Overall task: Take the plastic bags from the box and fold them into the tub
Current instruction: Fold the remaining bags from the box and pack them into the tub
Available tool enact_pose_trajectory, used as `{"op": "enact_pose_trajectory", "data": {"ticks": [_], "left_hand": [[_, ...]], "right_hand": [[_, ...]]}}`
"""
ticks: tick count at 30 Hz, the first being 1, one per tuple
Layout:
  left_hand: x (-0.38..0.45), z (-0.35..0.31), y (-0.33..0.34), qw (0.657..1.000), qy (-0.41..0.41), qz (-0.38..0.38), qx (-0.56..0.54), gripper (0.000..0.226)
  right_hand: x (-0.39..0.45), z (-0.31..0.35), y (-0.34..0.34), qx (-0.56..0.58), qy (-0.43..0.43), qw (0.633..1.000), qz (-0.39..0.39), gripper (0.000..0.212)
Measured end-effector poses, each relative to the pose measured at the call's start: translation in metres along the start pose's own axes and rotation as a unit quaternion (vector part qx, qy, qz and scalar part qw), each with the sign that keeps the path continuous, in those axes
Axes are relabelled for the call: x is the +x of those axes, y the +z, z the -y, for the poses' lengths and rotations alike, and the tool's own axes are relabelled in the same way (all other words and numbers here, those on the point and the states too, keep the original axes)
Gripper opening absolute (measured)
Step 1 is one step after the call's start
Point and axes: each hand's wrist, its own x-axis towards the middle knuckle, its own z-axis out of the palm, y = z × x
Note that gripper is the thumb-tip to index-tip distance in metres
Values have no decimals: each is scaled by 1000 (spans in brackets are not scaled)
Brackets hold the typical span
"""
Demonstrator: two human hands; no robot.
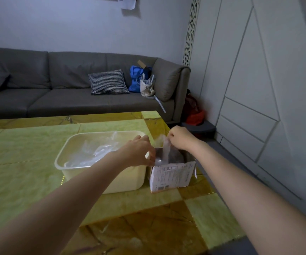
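right hand (pixel 179 138) pinches a clear plastic bag (pixel 166 151) by its top, half out of the box (pixel 172 176) on the counter (pixel 28 181). left hand (pixel 139 151) pinches the box rim. bag looks light, limp, slippery; best held at an edge. tub (pixel 63 162) beside.

printed label on the cardboard box (pixel 172 176), text too small and blurred to read

Place: a home living room.
Signs: grey sofa (pixel 71 89) with a checked cushion (pixel 108 82), bags (pixel 146 83), glossy table (pixel 28 181).
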Motion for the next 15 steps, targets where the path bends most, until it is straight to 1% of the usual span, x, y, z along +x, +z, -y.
{"op": "enact_pose_trajectory", "data": {"ticks": [2,4,6,7,8,9,11,12,13,15], "left_hand": [[-1,-1,0,1000,-4,2,-8,32],[-3,0,-1,999,-5,-12,-46,30],[-6,0,-4,989,-27,-60,-130,27],[-7,-1,-8,976,-56,-96,-185,27],[-9,-2,-12,956,-94,-135,-242,29],[-10,-2,-17,928,-131,-170,-304,32],[-11,-2,-28,860,-174,-206,-434,44],[-12,-3,-34,829,-178,-210,-487,51],[-13,-2,-39,808,-178,-209,-521,58],[-15,-3,-47,781,-169,-209,-564,65]], "right_hand": [[0,5,-9,31,11,998,-58,35],[-2,9,-18,69,13,993,-95,35],[-2,12,-25,120,7,982,-143,30],[-1,13,-29,150,1,974,-172,29],[0,14,-32,188,-2,963,-193,28],[0,16,-35,232,-7,951,-205,26],[-1,22,-40,317,-8,925,-208,27],[-2,25,-42,352,-11,912,-210,29],[-2,29,-44,385,-15,898,-213,31],[-5,39,-47,434,-27,877,-205,31]]}}
